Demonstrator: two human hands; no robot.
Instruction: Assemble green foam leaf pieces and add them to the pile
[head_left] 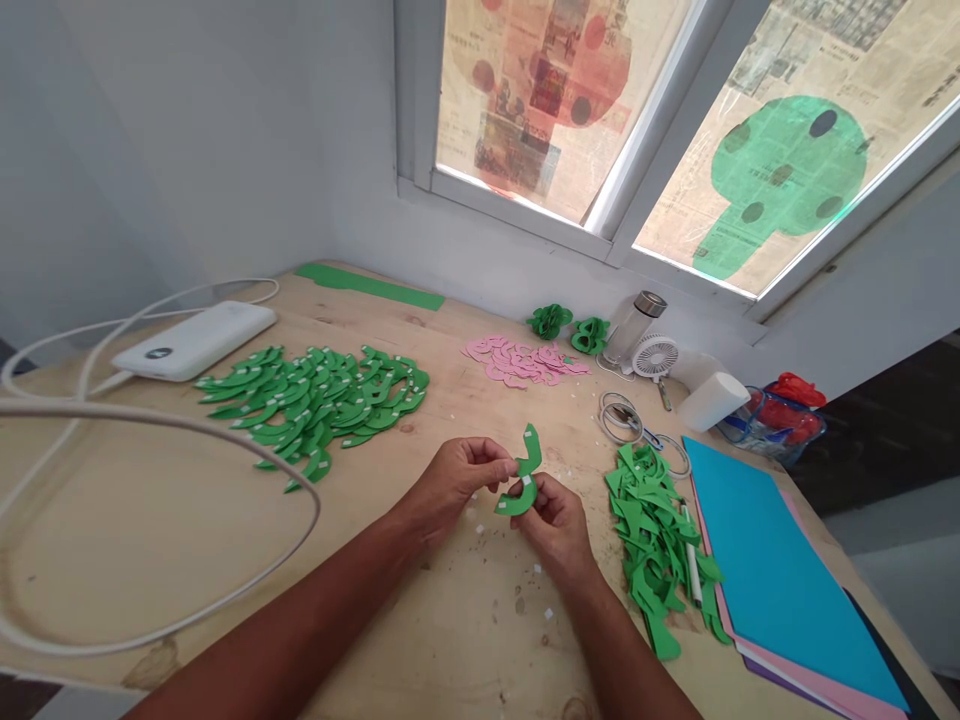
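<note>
Two hands at work right in the centre, and we see the left hand [461, 480] pinching a curved green cutout [529, 456] near its middle, the right hand [555, 528] clamped on its lower curve. We find that piece held up over the wooden table [420, 645], whose bare grain carries stains, crumbs and tiny white scraps [548, 614]. Out to our left spreads a heap of green cutouts [315, 395], with a white power bank [199, 340] and its looping cable [45, 407] just beside. To our right, green offcuts [641, 520] under a white pen [691, 560], then a big blue sheet [787, 570]. Farther back we spot pink cutouts [517, 360], two ruffled green balls [550, 320], a bottle [630, 330], a small fan [655, 356]. Behind it all, we've got pale walls [225, 150] and a window [671, 140] backed with newspaper, red and green shapes glowing on the panes.
</note>
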